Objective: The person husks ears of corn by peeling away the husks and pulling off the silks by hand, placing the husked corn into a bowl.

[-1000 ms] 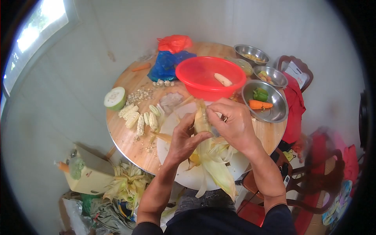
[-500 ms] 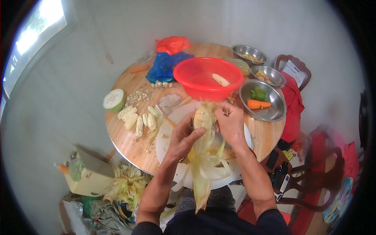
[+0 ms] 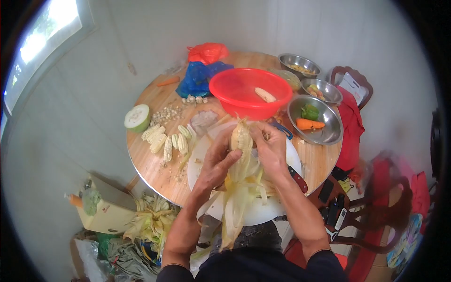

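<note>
A pale ear of corn [image 3: 242,143] stands nearly upright over a white board [image 3: 197,164], its peeled-back husk [image 3: 232,211] hanging down toward my lap. My left hand [image 3: 220,162] is closed around the ear, thumb across its front. Beside the ear's upper right, my right hand [image 3: 270,149] is closed with the fingers pinched together; what is between them is too small to make out. A red-handled knife [image 3: 298,180] lies at the board's right edge, partly behind my right forearm. Blue scissor-like handles [image 3: 283,130] show just beyond my right hand.
A red basin [image 3: 239,101] holding a peeled cob stands beyond my hands. Steel bowls [image 3: 329,134] with vegetables sit at the right. Several corn pieces [image 3: 162,141], garlic and a cut gourd [image 3: 137,117] lie at the left. Husks [image 3: 152,221] are piled below the table.
The ear and both hands have shifted slightly left, and my right hand has come a little lower. The knife and the blue handles now show from behind my right arm.
</note>
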Action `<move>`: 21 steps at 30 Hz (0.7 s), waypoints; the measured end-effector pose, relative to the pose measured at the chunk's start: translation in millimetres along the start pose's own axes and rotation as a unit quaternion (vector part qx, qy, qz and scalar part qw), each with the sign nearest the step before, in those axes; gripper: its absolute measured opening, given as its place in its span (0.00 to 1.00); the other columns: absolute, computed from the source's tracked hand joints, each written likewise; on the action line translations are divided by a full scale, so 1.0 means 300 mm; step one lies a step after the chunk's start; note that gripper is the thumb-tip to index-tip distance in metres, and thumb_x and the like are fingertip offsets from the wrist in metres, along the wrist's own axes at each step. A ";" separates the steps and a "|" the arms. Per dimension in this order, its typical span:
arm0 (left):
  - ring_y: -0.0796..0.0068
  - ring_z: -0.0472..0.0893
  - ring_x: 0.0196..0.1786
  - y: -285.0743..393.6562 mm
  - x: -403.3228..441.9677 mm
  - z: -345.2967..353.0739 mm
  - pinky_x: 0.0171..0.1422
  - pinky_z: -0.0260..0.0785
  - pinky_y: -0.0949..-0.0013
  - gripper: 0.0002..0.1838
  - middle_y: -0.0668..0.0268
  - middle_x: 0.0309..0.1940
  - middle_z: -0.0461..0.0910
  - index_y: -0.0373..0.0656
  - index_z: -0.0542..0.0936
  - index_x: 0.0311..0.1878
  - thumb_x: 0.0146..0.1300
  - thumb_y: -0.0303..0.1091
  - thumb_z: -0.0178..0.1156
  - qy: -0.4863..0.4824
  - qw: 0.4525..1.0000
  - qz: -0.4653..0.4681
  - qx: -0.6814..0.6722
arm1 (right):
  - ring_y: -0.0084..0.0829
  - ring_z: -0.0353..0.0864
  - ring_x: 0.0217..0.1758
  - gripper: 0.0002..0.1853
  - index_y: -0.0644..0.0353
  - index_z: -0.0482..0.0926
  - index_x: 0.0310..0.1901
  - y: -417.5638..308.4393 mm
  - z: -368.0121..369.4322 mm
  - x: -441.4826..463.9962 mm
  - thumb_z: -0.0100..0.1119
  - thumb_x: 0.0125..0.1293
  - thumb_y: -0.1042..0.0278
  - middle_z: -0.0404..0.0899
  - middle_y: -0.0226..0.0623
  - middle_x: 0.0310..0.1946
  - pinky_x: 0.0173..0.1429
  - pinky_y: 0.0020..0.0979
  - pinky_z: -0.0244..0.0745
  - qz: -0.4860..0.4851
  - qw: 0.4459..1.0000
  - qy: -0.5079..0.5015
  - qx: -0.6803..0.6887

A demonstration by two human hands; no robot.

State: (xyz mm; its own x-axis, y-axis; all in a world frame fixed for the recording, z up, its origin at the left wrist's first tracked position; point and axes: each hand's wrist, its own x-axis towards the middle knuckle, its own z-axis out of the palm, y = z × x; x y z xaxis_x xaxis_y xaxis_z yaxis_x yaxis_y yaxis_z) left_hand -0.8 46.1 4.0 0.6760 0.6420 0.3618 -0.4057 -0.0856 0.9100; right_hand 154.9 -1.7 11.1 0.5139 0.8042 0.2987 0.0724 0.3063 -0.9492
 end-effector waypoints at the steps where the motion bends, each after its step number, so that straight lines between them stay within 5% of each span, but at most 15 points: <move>1: 0.71 0.70 0.70 -0.020 0.008 -0.011 0.74 0.61 0.64 0.35 0.61 0.68 0.71 0.38 0.60 0.77 0.72 0.34 0.63 -0.005 1.000 0.019 -0.019 | 0.15 0.72 0.30 0.13 0.66 0.86 0.36 0.031 0.002 0.009 0.62 0.72 0.64 0.80 0.27 0.26 0.35 0.25 0.70 0.000 1.000 0.001 0.000; 6: 0.69 0.70 0.71 -0.002 0.015 -0.037 0.74 0.62 0.63 0.35 0.58 0.70 0.69 0.37 0.60 0.77 0.72 0.34 0.63 -0.003 1.000 0.011 -0.023 | 0.18 0.74 0.33 0.12 0.68 0.84 0.40 0.044 0.050 0.010 0.57 0.75 0.66 0.81 0.28 0.29 0.39 0.27 0.72 0.031 0.996 0.038 0.069; 11: 0.68 0.76 0.62 0.045 0.028 -0.022 0.66 0.69 0.62 0.33 0.57 0.59 0.77 0.33 0.68 0.71 0.68 0.38 0.68 0.072 0.954 0.090 0.276 | 0.18 0.75 0.36 0.13 0.69 0.83 0.43 0.022 0.117 -0.038 0.57 0.75 0.66 0.82 0.30 0.31 0.43 0.28 0.73 -0.015 0.999 0.048 -0.001; 21: 0.71 0.78 0.52 -0.011 0.007 -0.166 0.59 0.72 0.64 0.25 0.60 0.50 0.79 0.34 0.71 0.64 0.70 0.34 0.64 0.117 0.978 0.035 0.170 | 0.17 0.70 0.31 0.14 0.63 0.80 0.47 0.173 0.013 -0.191 0.53 0.79 0.61 0.75 0.24 0.30 0.37 0.26 0.68 0.160 0.964 0.121 0.176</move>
State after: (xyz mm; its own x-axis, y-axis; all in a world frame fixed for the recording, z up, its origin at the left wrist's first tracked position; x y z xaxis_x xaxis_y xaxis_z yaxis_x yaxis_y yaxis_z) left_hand -28.6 85.5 -8.4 0.4777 0.7794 0.4052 -0.1914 -0.3579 0.9139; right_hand 125.8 -29.7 -54.9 0.6487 0.7573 -0.0752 -0.3949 0.2505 -0.8839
